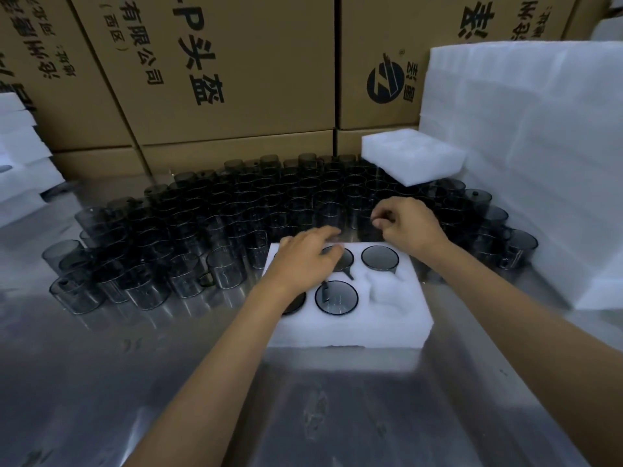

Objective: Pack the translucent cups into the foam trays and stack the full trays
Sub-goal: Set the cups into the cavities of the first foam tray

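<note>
A white foam tray [347, 326] lies on the metal table in front of me. Cups sit in several of its pockets, among them one at the front middle [336, 297] and one at the back right [380, 257]. The front right pocket [387, 291] shows only foam. My left hand [305, 261] lies over the tray's left side with fingers stretched across the back middle cup. My right hand [409, 227] is just behind the tray, its thumb and fingers pinching the rim of a smoky translucent cup [369, 230]. A large crowd of loose cups [209, 227] fills the table beyond.
An empty foam tray [413, 160] rests on top of the cups at the back right. A tall stack of foam [526, 170] stands on the right, more foam [20, 163] on the left. Cardboard boxes [236, 69] wall off the back. Bare metal table [236, 399] lies near me.
</note>
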### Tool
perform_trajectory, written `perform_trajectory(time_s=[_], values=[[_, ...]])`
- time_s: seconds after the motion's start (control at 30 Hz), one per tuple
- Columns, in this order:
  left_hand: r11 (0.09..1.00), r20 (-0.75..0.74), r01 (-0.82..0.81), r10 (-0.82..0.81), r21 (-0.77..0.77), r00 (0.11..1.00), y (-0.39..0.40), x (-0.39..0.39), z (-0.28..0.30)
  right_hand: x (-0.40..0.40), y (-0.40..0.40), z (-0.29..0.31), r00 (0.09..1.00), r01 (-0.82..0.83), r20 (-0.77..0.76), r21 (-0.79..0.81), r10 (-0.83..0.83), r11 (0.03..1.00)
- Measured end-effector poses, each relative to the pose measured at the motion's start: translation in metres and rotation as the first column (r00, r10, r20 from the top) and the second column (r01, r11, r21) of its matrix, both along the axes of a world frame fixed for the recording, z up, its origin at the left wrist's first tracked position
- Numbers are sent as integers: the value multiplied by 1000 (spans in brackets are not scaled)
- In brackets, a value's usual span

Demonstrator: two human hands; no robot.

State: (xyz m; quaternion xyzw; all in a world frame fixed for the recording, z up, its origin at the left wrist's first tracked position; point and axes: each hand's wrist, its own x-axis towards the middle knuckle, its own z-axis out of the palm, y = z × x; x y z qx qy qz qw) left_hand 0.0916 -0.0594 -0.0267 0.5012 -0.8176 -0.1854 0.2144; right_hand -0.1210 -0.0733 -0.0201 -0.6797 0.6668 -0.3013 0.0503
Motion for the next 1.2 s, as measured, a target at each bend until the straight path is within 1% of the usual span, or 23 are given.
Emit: perform_trajectory(time_s=[0.03, 0.07, 0.13, 0.17, 0.27, 0.33, 0.4, 0.47, 0.57, 0.63, 0.7, 0.77, 0.87, 0.93, 1.07, 1.2], values=[[999, -114, -28, 24, -38, 993, 1, 1, 1, 1, 8, 1, 999, -44, -8, -79, 44, 996], [992, -195, -67, 46, -105, 980, 2, 1, 3, 3, 17, 3, 996, -89, -22, -160, 87, 983], [967, -286, -133, 66, -218, 956, 4, 0, 7, 7, 35, 8, 984, -176, -82, -292, 158, 940], [963, -320, -135, 56, -232, 946, 5, -1, 11, 9, 44, 12, 975, -220, -115, -337, 191, 916], [985, -358, -23, -41, -173, 933, 10, -7, 21, 15, 64, 19, 939, -341, -196, -405, 284, 848], [988, -390, 38, -93, -148, 916, 15, -10, 25, 15, 72, 20, 937, -350, -178, -426, 302, 835], [988, -453, 38, -103, -149, 886, 23, -12, 30, 13, 79, 21, 944, -329, -118, -431, 309, 840], [988, -507, 25, -101, -155, 856, 31, -14, 34, 13, 86, 23, 944, -310, -22, -408, 330, 859], [988, -543, 33, -112, -154, 832, 47, -16, 38, 14, 98, 27, 925, -274, 151, -371, 349, 887], [988, -549, 58, -128, -143, 826, 57, -15, 40, 12, 108, 32, 902, -261, 244, -352, 357, 899], [986, -518, 104, -159, -134, 841, 65, -11, 40, 8, 118, 38, 883, -282, 294, -293, 366, 914], [982, -459, 147, -185, -117, 869, 71, -7, 37, 2, 128, 41, 878, -306, 326, -179, 350, 935], [988, -409, 142, -151, -52, 900, 77, -4, 23, -5, 136, 36, 894, -318, 340, 25, 291, 948], [991, -393, 131, -129, -21, 910, 80, -5, 10, -8, 138, 28, 910, -306, 322, 96, 262, 947], [993, -405, 116, -110, -9, 908, 83, -5, -6, -8, 140, 18, 897, -305, 364, 97, 251, 947], [993, -366, 114, -102, 12, 925, 82, -1, -7, -4, 139, 14, 899, -332, 324, 71, 293, 940]])
